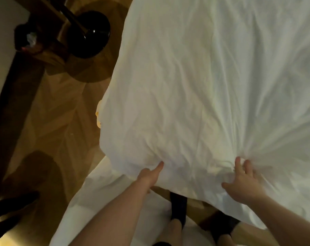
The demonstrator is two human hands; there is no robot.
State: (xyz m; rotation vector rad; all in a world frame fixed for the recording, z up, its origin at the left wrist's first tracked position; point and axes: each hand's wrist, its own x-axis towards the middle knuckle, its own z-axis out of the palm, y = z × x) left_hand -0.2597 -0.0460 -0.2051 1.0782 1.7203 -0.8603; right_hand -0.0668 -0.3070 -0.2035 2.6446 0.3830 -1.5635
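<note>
Sheet point(203, 86), left hand point(148, 178) partly underneath.

The white sheet point(203, 86) is matt, creased cloth (finely wrinkled throughout) above a smooth, satiny wood floor point(58, 112).
</note>
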